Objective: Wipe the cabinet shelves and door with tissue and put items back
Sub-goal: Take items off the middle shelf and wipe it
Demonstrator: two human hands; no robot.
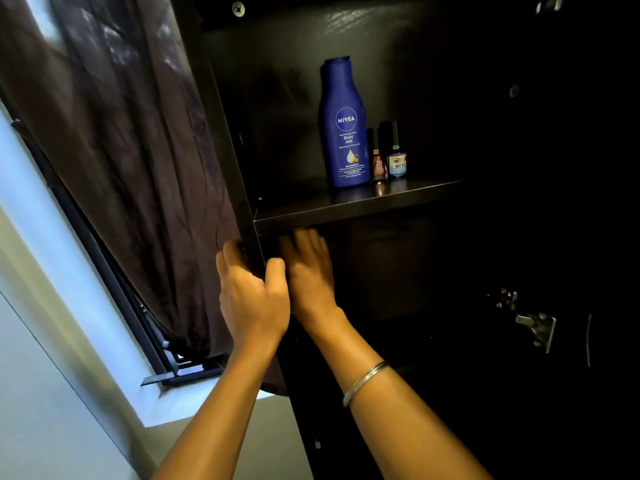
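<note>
I am gripping the cabinet's side panel [254, 237] with my left hand [254, 296] — my right hand [308, 268] is reaching under the shelf [346, 211], its grasp unclear; lotion bottle [344, 123] standing on that shelf.

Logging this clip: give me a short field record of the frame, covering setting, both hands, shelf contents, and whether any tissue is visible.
setting: dark cabinet, open, beside a curtain over a window
left hand: grips the cabinet's side panel, thumb inside, fingers outside
right hand: reaches under the shelf, fingers blurred
shelf contents: blue lotion bottle upright, two small bottles just to its right
tissue: none visible
wrist: bangle on right arm
</note>
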